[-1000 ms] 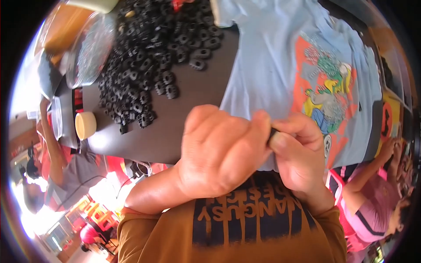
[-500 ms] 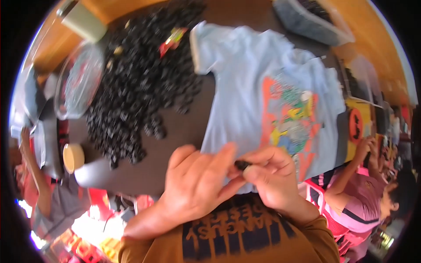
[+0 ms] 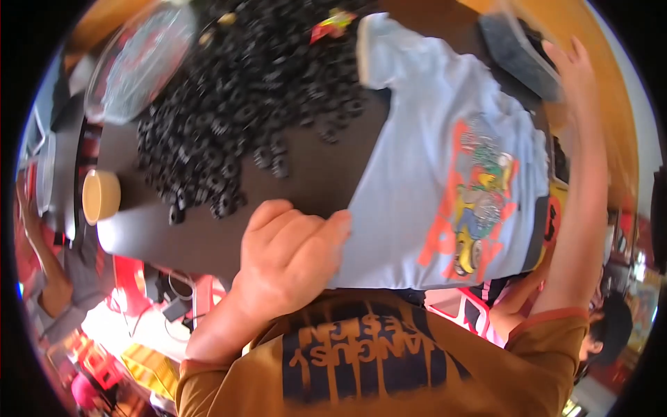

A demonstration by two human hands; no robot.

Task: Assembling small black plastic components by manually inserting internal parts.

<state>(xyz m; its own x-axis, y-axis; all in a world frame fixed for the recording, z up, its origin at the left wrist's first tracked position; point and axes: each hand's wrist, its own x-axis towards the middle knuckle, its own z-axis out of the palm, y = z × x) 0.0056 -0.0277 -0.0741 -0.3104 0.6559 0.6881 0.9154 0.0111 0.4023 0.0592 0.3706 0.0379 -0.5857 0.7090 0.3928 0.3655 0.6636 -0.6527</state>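
Note:
My left hand (image 3: 292, 257) is closed near the table's front edge, beside the lower hem of a light blue T-shirt (image 3: 403, 174) with a bright cartoon print. Its fingers curl under, so whatever they may hold is hidden. Stretched out to the far right, my right hand (image 3: 575, 69) is at the rim of a clear plastic bin (image 3: 511, 59) with dark contents. Its fingers are spread, and nothing shows in them. A large heap of small black ring-like plastic parts (image 3: 250, 90) covers the table's far left.
A clear round plastic lid or tray (image 3: 142, 62) stands left of the heap, and a yellowish cup (image 3: 101, 197) sits at the left edge. A red and yellow wrapper (image 3: 332, 26) lies on the heap. Another person (image 3: 604, 333) sits close on the right.
My right hand has left my left hand, where it held a small black part, and reached far right to the bin. My left hand has curled closed. The view has shifted.

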